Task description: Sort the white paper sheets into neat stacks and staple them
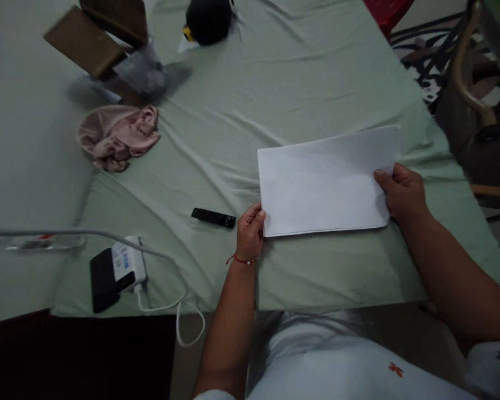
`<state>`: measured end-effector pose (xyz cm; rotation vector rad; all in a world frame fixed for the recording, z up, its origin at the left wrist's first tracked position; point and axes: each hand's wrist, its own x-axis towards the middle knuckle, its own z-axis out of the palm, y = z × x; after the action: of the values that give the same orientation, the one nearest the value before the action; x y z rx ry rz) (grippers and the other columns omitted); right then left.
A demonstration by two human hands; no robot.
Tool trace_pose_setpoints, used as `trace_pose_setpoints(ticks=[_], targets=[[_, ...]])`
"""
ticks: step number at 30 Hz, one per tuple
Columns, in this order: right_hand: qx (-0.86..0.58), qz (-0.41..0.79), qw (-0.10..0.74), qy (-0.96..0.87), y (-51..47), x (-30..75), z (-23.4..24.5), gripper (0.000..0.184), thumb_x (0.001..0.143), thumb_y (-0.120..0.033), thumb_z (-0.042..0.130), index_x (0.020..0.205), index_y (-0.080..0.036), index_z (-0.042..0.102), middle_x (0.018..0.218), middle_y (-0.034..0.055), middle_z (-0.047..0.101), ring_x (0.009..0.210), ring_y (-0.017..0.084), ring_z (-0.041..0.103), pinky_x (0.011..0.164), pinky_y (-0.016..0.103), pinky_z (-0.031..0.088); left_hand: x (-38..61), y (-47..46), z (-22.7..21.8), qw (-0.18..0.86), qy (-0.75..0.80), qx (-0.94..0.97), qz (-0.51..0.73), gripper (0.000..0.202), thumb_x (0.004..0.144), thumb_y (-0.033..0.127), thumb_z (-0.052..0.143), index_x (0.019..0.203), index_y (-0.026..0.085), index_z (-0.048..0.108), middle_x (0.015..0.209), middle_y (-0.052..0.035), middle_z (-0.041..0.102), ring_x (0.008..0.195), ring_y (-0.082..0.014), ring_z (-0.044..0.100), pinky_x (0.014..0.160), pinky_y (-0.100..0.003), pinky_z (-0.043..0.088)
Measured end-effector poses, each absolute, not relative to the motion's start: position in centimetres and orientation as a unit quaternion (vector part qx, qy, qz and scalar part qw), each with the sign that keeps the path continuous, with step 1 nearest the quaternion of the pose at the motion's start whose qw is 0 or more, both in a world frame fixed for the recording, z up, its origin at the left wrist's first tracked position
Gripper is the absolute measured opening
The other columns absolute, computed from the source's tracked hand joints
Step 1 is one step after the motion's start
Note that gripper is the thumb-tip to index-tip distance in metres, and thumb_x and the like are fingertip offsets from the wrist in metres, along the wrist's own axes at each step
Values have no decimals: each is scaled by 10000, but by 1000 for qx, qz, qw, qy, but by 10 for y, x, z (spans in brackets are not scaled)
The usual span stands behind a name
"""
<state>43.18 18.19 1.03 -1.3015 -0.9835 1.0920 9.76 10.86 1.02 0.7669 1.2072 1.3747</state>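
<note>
Left hand (250, 232) and right hand (405, 193) hold paper (323, 186); a label (121, 260) is blurred.

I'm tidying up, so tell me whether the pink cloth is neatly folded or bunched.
Bunched: the pink cloth lies on the green tablecloth in irregular, crumpled folds.

Fingertips of right hand (405, 193) hidden under paper (323, 186). I can't read markings (228, 220) on black handheld device (207, 215) or label (121, 260) on white block (140, 268): too small. Black round object (209, 22) cropped by top edge, grey cable (87, 231) by left.
</note>
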Motion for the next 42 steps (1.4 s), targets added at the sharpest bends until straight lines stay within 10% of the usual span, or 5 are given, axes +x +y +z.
trace_pose_setpoints(ticks=[10, 31, 37, 42], targets=[[-540, 469, 573, -400, 183, 430, 9, 329, 690, -428, 902, 923, -226, 788, 824, 14, 778, 660, 151, 608, 641, 284, 490, 100, 109, 11, 542, 530, 322, 567, 449, 573, 467, 988, 758, 175, 701, 564, 67, 587, 499, -67, 482, 512, -187, 391], [-548, 476, 579, -371, 185, 431, 11, 304, 681, -371, 885, 906, -214, 753, 870, 54, 788, 764, 203, 705, 691, 322, 542, 93, 106, 10, 562, 488, 332, 580, 374, 634, 443, 911, 868, 188, 771, 615, 8, 654, 487, -106, 515, 484, -235, 389], [-541, 464, 585, -388, 187, 431, 9, 296, 701, -370, 864, 939, -231, 756, 836, 14, 766, 740, 182, 678, 718, 313, 533, 102, 112, -1, 424, 516, 393, 632, 697, 692, 361, 933, 1301, 337, 594, 929, 22, 701, 748, -117, 653, 719, -239, 538], [-531, 445, 598, -402, 188, 432, 4, 238, 738, -347, 831, 934, -230, 766, 793, -6, 740, 688, 149, 613, 677, 280, 492, 109, 102, 18, 144, 622, 565, 522, 329, 812, 383, 818, 1096, 262, 705, 1304, -108, 624, 1303, -299, 565, 1081, -468, 494]])
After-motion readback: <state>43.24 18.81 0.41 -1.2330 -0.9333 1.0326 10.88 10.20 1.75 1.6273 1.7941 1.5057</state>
